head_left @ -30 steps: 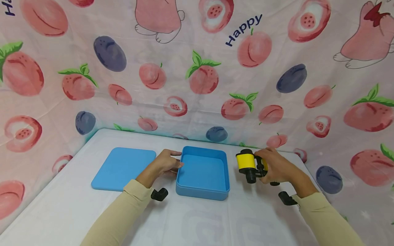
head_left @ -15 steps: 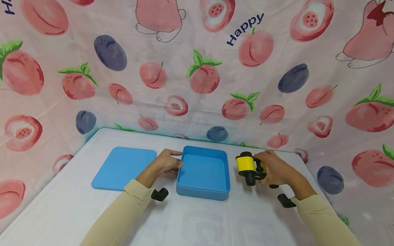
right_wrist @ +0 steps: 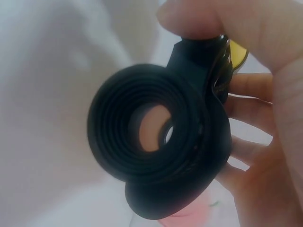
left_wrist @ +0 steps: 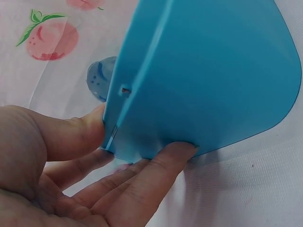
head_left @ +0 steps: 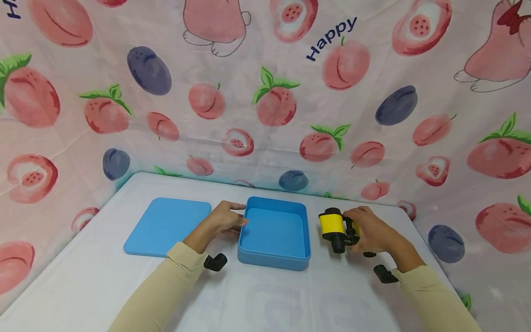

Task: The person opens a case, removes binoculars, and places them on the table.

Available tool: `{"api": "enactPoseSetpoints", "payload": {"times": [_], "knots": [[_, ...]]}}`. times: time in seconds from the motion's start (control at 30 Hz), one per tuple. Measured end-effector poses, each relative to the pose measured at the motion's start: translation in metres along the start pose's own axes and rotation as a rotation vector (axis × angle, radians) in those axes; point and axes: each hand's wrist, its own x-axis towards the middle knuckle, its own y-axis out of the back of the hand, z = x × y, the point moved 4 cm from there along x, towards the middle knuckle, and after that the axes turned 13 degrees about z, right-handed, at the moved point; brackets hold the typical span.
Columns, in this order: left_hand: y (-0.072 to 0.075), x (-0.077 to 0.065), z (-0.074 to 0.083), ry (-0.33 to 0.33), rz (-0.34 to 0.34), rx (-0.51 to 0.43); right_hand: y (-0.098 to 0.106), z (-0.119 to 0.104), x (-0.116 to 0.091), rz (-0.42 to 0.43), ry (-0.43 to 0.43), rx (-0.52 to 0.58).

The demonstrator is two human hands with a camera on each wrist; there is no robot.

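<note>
A shallow blue box [head_left: 274, 265] with no lid on it stands in the middle of the white table. My left hand [head_left: 226, 217] holds its left wall, the thumb [left_wrist: 78, 137] at the rim and the other fingers against the outside. To the right of the box my right hand [head_left: 371, 228] grips yellow and black binoculars [head_left: 332, 224] around the right barrel, which the hand mostly hides in the head view. From the right wrist, one black eyepiece [right_wrist: 142, 127] fills the middle, with fingers curled behind the barrel.
A flat blue lid [head_left: 166, 226] lies to the left of the box, partly behind the left forearm. A fruit-print cloth [head_left: 265, 152] rises behind the white table [head_left: 265, 304]. Black wrist mounts [head_left: 215, 263] stick out from both wrists.
My right hand and the binoculars have come slightly down and nearer to me in the head view. My left hand stays at the box, which has not moved.
</note>
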Motion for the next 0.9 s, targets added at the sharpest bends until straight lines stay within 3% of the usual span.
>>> {"api": "enactPoseSetpoints", "payload": {"times": [0.9], "knots": [[0.001, 0.000, 0.000, 0.005, -0.002, -0.014, -0.017, 0.010, -0.003, -0.018, 0.002, 0.000]]}}
